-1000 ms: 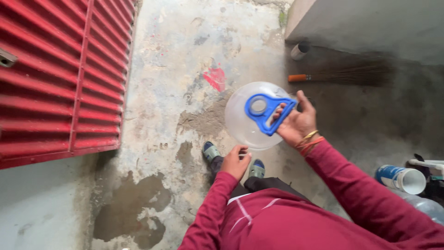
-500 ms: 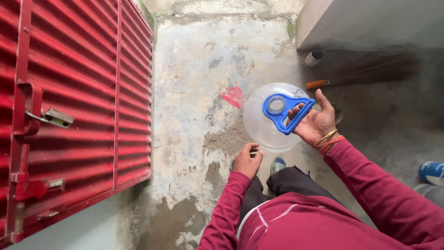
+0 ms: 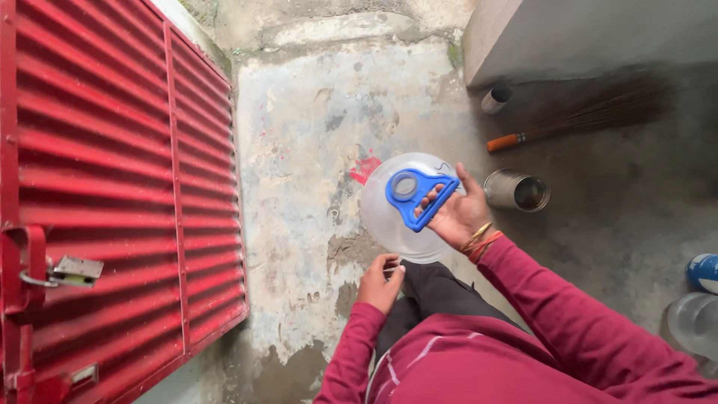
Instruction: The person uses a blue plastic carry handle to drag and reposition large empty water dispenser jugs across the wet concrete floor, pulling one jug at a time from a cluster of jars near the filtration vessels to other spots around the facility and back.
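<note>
Your right hand (image 3: 458, 217) was clamped on the blue handle (image 3: 416, 196) of a large clear plastic water jug (image 3: 407, 209), fingers curled through the grip. You held the jug out in front of you above the concrete floor (image 3: 314, 135), its neck end facing up towards you, so that the ring of the handle sat round the mouth. Bangles circled that wrist, and a maroon sleeve (image 3: 568, 314) ran back from it.

Your left hand (image 3: 380, 281) was lower and nearer your body, just below the jug's edge and apart from it. Its fingers were drawn together in a loose pinch; whether something small lay between them, I cannot tell.

To your left stood a red slatted metal door (image 3: 112, 187) with a hasp and latch (image 3: 63, 271) near its lower part. On the floor to the right of the jug lay a steel can (image 3: 516, 191) on its side, open end towards you. Beyond it a broom (image 3: 583, 120) with an orange handle lay near the foot of a grey wall (image 3: 598, 34), with a small cylinder (image 3: 495, 99) standing beside the wall's corner. At the far right edge were a blue-and-white container (image 3: 703, 273) and another clear bottle (image 3: 695, 325), both well apart from your hands.
</note>
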